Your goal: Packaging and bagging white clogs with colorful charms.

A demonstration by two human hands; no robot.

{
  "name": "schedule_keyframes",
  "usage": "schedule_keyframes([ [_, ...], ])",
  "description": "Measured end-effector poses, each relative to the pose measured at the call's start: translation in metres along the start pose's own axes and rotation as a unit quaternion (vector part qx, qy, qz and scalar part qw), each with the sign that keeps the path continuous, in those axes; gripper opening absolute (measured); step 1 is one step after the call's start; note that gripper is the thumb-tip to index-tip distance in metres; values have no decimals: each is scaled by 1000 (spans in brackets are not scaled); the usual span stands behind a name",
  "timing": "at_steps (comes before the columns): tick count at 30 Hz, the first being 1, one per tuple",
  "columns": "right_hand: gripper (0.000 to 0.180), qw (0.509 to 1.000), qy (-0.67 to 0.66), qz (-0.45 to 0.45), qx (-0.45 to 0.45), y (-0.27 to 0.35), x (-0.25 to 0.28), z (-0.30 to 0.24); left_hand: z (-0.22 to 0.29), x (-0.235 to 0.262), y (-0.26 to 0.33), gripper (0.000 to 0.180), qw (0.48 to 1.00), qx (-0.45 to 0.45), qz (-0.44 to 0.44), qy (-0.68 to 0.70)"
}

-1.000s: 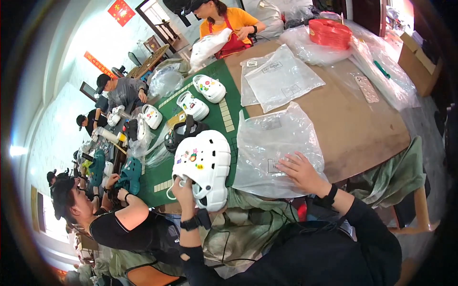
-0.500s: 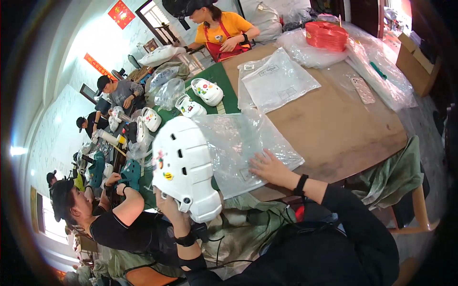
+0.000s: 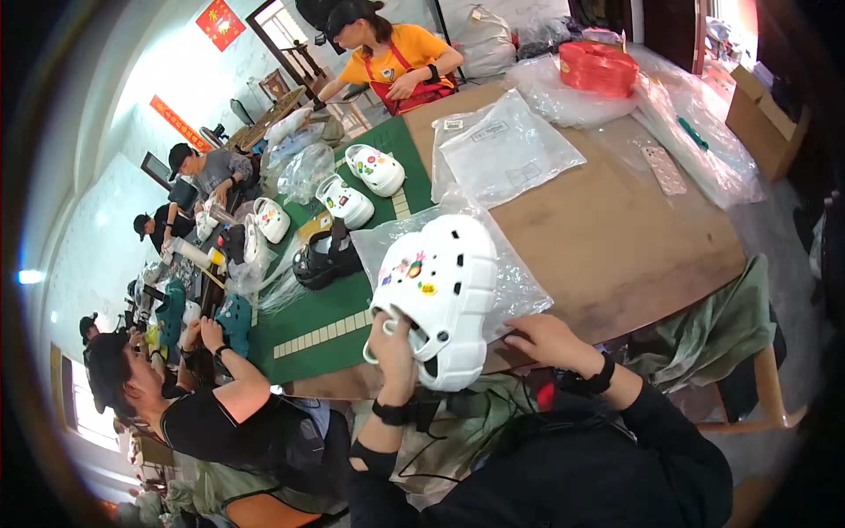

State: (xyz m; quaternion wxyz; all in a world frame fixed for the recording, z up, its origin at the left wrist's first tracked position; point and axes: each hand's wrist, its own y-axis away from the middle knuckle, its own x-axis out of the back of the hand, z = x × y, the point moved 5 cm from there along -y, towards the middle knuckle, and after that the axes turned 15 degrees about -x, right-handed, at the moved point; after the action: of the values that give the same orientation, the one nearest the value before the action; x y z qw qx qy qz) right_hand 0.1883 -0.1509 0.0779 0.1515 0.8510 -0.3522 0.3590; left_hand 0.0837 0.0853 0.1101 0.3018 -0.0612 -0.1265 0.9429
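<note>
White clog [image 3: 440, 290] with coloured charms is up off the counter's near edge, left hand [image 3: 393, 339] pinching its heel strap. Right hand [image 3: 547, 339], fingers spread, pins the clear plastic bag [image 3: 515, 286]. Bagging step, I'd say; next needs the bag's mouth opened.

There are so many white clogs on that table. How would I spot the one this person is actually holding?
Start at the big brown table and come to its near edge, where a clear plastic bag lies in front of the person. The white clog is held up over that bag in the left hand. Unlike the other white clogs resting on the green mat, it is lifted, nearest and looks largest.
</note>
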Motion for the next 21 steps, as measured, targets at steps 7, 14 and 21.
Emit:
schedule_keyframes([
  [7, 20, 925, -368, 62, -70, -5, 41, -3, -51, -65, -19, 37, 940, -181, -164, -238],
  [14, 21, 846, -531, 45, -14, -8, 63, -25, 11, -89, 41, 57, 864, -261, -266, -338],
  [21, 19, 797, -601, 63, 3, -27, 56, -56, 51, -115, 115, 65, 872, -47, -486, -34],
])
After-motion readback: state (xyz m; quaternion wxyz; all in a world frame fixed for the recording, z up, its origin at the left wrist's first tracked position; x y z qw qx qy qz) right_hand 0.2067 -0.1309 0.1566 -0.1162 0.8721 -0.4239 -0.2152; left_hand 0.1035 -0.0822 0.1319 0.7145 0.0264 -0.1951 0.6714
